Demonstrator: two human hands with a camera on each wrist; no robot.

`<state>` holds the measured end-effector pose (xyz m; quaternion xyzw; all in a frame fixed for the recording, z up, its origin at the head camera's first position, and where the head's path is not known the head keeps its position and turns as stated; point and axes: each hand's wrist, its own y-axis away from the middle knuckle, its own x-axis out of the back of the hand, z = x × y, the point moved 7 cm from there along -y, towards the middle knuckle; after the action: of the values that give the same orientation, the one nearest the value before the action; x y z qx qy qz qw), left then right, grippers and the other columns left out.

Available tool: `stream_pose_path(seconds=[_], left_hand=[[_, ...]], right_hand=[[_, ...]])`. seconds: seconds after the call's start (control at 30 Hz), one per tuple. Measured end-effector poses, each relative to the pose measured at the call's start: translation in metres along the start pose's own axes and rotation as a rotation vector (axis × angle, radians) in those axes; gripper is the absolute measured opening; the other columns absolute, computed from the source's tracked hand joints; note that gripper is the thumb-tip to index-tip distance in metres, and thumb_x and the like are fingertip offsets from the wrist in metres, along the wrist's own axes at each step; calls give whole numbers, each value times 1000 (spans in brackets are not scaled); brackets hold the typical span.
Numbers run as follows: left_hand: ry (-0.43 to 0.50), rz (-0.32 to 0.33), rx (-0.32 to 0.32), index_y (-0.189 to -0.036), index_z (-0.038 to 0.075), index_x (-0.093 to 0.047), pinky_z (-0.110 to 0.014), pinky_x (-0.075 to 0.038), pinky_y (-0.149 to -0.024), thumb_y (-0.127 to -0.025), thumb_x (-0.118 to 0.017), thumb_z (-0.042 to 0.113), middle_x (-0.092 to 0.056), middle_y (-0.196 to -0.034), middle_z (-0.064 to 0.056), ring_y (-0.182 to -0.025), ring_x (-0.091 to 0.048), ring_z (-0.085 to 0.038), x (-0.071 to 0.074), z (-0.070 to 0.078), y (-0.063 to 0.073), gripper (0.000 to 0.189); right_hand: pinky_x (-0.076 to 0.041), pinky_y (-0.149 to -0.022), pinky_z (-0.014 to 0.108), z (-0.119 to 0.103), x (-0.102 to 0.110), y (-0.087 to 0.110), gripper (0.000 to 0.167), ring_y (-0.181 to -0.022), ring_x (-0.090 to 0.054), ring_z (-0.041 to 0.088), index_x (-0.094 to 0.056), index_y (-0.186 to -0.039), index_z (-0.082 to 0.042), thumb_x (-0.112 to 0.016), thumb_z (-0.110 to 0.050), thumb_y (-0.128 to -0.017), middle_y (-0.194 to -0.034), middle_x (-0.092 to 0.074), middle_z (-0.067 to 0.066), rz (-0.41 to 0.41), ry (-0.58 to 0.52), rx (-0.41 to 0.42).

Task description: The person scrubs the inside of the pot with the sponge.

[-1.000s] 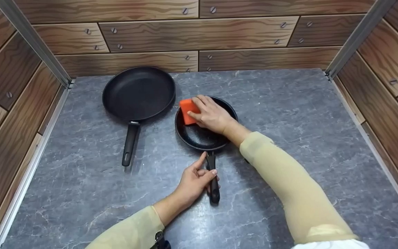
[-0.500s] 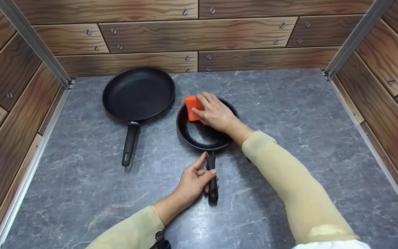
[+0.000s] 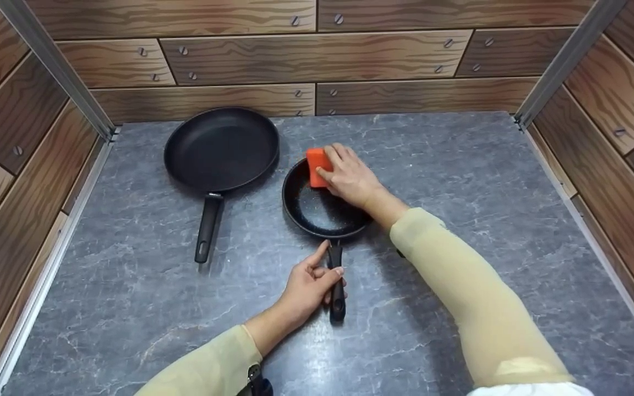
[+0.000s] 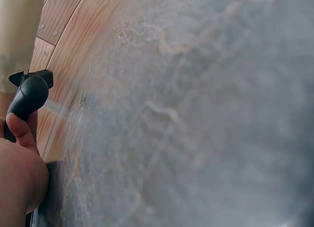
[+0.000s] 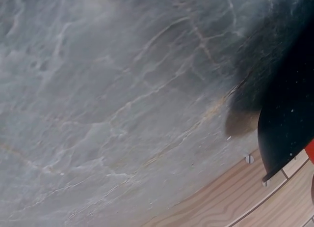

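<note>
A small black frying pan (image 3: 311, 212) stands in the middle of the table, its handle (image 3: 337, 305) toward me. My left hand (image 3: 305, 289) grips that handle between thumb and fingers, with the index finger stretched toward the pan's rim. In the left wrist view the handle's rounded end (image 4: 33, 93) sticks out past the left thumb (image 4: 20, 131). Inside the pan, at its far side, my right hand (image 3: 353, 179) holds an orange sponge (image 3: 318, 168) against the wall. The right wrist view catches the pan's dark outer side (image 5: 287, 133) and a sliver of the sponge (image 5: 310, 151).
A larger black frying pan (image 3: 222, 148) sits at the back left, its handle (image 3: 207, 231) pointing toward me. Grey marbled tabletop (image 3: 130, 275) spreads around both pans. Wood-patterned walls (image 3: 317, 58) enclose the back and sides.
My right hand has slid the sponge to the right and slightly away along the pan's far side. The pan's handle end has shifted slightly left; my left hand keeps its hold.
</note>
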<state>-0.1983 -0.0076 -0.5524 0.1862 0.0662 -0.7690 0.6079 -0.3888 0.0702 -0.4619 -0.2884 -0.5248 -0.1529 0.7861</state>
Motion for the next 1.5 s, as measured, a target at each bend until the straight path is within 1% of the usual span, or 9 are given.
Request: stream_pose_path(seconds=[0.17,0.4,0.57,0.83,0.97,1.1,1.2,1.33,1.5], left_hand=[[5,3,6,-167,4,-26,-28,-59,-56,-100,-69,0,-73,-77,-10,-47,-58,-11,0,-2,0,80],[16,12,10,-168,4,-26,-25,-57,-53,-99,-72,4,-73,-78,-10,-55,-67,-14,0,-3,2,83],[5,22,3,-167,3,-26,-26,-58,-53,-99,-71,3,-73,-77,-9,-53,-66,-14,0,-3,1,82],[4,22,7,-167,3,-26,-24,-55,-51,-99,-69,1,-73,-77,-10,-52,-63,-12,1,-5,-2,80],[8,19,10,-167,4,-27,-24,-56,-52,-99,-70,2,-73,-78,-11,-52,-63,-12,1,-5,-2,81],[7,24,7,-167,4,-27,-24,-55,-51,-99,-70,1,-74,-78,-11,-53,-65,-13,1,-4,-1,81],[8,25,6,-167,4,-27,-23,-54,-51,-99,-70,2,-74,-78,-11,-53,-66,-14,1,-4,-1,81],[13,23,8,-167,4,-27,-24,-54,-51,-99,-71,4,-73,-78,-10,-53,-65,-14,0,-3,0,81],[15,27,5,-167,4,-26,-23,-53,-50,-99,-71,5,-73,-78,-10,-54,-66,-14,0,-2,1,82]], right_hand=[[-43,-111,58,5,0,4,40,-128,-47,48,-74,-130,-7,-80,-19,-93,-140,-49,33,-32,13,-38],[-41,-114,58,13,-2,11,39,-131,-44,49,-72,-133,-6,-74,-16,-95,-141,-46,32,-130,38,-102],[-43,-111,57,17,1,17,33,-129,-45,49,-75,-129,-4,-69,-12,-97,-138,-47,32,-119,72,-104],[-44,-109,57,24,7,25,31,-130,-45,49,-78,-123,-7,-73,-11,-93,-141,-48,32,-138,128,-91],[-43,-111,58,27,11,28,25,-130,-46,49,-80,-117,-4,-73,-10,-94,-143,-49,32,-149,132,-74],[-43,-110,56,29,17,30,21,-128,-48,48,-81,-109,0,-76,-8,-90,-141,-52,30,-135,116,-34],[-44,-108,55,29,20,32,23,-125,-49,46,-81,-104,1,-80,-8,-82,-139,-53,28,-130,118,2],[-44,-106,54,31,23,34,21,-121,-48,44,-81,-97,1,-84,-11,-80,-138,-52,23,-164,125,38],[-42,-111,54,32,27,36,25,-124,-46,44,-81,-96,0,-90,-18,-80,-142,-51,21,-260,109,45]])
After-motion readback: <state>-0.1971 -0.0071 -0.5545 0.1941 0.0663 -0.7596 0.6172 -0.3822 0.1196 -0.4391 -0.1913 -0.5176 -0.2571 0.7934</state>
